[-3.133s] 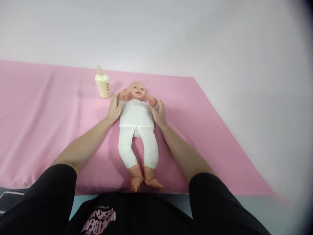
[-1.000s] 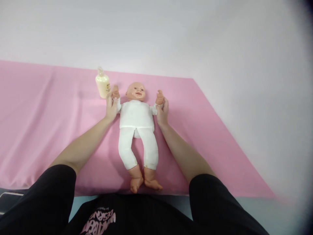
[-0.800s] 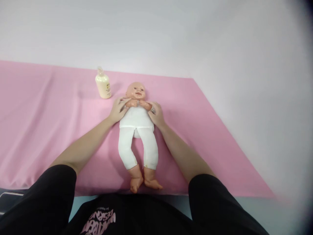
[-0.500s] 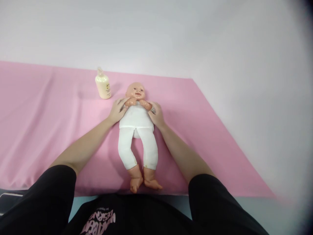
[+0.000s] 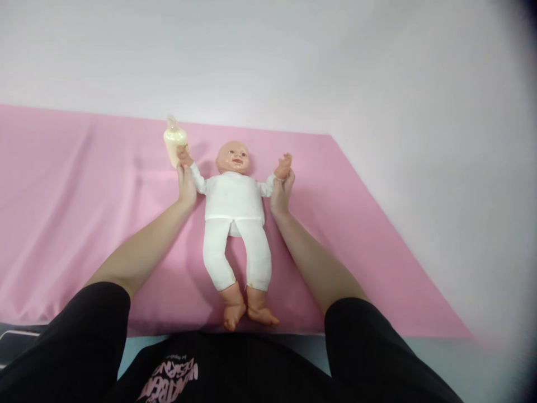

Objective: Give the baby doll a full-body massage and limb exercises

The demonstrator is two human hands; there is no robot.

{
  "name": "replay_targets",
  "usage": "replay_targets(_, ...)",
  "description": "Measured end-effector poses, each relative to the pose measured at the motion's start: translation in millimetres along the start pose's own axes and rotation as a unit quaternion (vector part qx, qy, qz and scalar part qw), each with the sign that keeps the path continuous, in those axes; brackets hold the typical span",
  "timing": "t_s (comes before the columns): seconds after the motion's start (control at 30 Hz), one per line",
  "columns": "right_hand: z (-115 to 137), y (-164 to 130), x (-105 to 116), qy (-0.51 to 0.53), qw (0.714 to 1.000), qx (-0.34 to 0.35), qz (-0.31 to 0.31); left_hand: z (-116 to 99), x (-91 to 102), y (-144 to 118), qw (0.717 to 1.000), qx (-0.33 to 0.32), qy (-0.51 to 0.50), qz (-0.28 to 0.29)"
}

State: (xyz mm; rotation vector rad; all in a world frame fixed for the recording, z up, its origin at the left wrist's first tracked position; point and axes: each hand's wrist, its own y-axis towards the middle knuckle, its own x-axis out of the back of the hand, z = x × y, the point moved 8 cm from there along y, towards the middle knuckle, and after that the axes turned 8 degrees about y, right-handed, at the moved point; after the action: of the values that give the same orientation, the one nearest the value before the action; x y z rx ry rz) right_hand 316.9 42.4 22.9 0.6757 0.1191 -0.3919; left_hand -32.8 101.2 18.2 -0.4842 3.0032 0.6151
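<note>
A baby doll (image 5: pixel 234 196) in a white top and trousers lies on its back on a pink cloth (image 5: pixel 327 224), head away from me and bare feet toward me. Its arms are spread out to both sides. My left hand (image 5: pixel 187 187) is closed around the doll's arm on the left, by the wrist. On the right, my right hand (image 5: pixel 283 193) grips the doll's other arm near its wrist. Some of my fingers are hidden behind the doll's arms. Behind the doll's left-side hand stands a cream-coloured pump bottle (image 5: pixel 174 137), partly covered by it.
The pink cloth covers a table whose far edge meets a pale wall (image 5: pixel 268 67). A dark object with a light rim (image 5: pixel 17 350) shows at the lower left. My shirt (image 5: pixel 235 369) is close to the table's near edge.
The doll's arms have swung from folded over its chest to spread outward, with my hands moving apart along with them. Its body and the bottle have stayed in place.
</note>
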Motion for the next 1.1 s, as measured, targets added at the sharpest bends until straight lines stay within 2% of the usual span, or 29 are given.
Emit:
replay_targets(0.07,-18,5,16,0.007,0.998,-0.022,-0.056,14,10.7,5,0.995,0.065,-0.040,-0.058)
replay_targets(0.13,-38,8,30,0.012,0.992,-0.060,-0.110,23,16.5,7,0.987,0.115,-0.061,-0.089)
replay_targets(0.2,-49,9,38,0.012,0.987,-0.082,-0.140,23,17.4,7,0.986,0.123,-0.064,-0.091)
replay_targets(0.27,-45,8,38,0.012,0.987,-0.075,-0.141,16,15.1,5,0.991,0.095,-0.051,-0.079)
replay_targets(0.33,-31,7,28,0.015,0.993,-0.049,-0.111,7,11.6,2,0.995,0.061,-0.036,-0.068)
replay_targets(0.43,-2,1,5,0.002,1.000,-0.012,-0.029,-5,4.4,-3,0.999,0.016,-0.015,-0.038)
replay_targets(0.53,18,-7,-13,-0.038,0.998,0.008,0.041,-22,-7.4,-9,0.997,-0.059,0.035,0.034)
replay_targets(0.67,32,-16,-35,-0.113,0.981,0.053,0.146,-42,-29.7,-23,0.959,-0.176,0.145,0.168)
replay_targets(0.77,38,-21,-47,-0.154,0.962,0.086,0.208,-49,-41.8,-33,0.917,-0.232,0.234,0.226)
replay_targets(0.87,41,-21,-49,-0.168,0.956,0.095,0.220,-51,-48.5,-39,0.886,-0.259,0.288,0.254)
replay_targets(0.93,41,-20,-48,-0.168,0.957,0.097,0.216,-52,-48.5,-40,0.884,-0.262,0.295,0.252)
replay_targets(1.0,38,-19,-47,-0.164,0.960,0.092,0.207,-53,-45.1,-38,0.895,-0.256,0.279,0.234)
replay_targets(1.1,31,-17,-39,-0.138,0.975,0.062,0.164,-52,-36.7,-33,0.929,-0.224,0.219,0.195)
